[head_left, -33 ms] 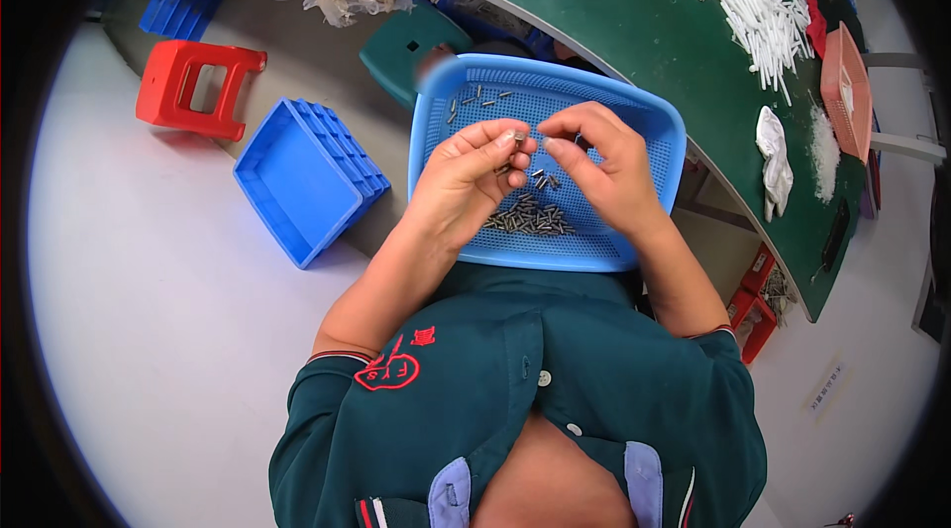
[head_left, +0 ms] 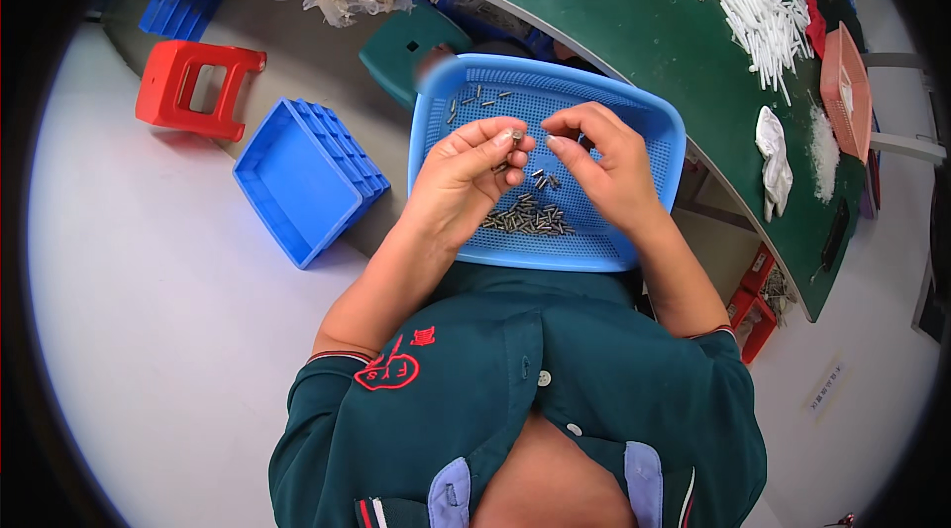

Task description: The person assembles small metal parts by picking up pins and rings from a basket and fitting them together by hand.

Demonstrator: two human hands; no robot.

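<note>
My left hand point(head_left: 474, 159) is closed over the blue mesh basket point(head_left: 428, 147), pinching a small metal pin point(head_left: 516, 136) between thumb and forefinger. Its other fingers curl inward, and whatever lies behind them is mostly hidden. Just to the right, my right hand point(head_left: 609, 166) hovers with thumb and forefinger apart and nothing visible between them; its remaining fingers are bent. Below the hands, a heap of short metal pins point(head_left: 530, 218) lies on the basket's near side. A few more pins point(head_left: 478, 92) are scattered toward the far left corner.
A green table point(head_left: 634, 52) curves along the right, bearing white sticks point(head_left: 758, 8), a white glove point(head_left: 774, 161) and a pink basket point(head_left: 845, 82). On the left stand a blue crate point(head_left: 297, 186) and a red stool point(head_left: 183, 92). A green stool point(head_left: 396, 52) sits behind the basket.
My right hand has shifted very slightly to the right, away from the left fingertips. My left hand keeps its pinch.
</note>
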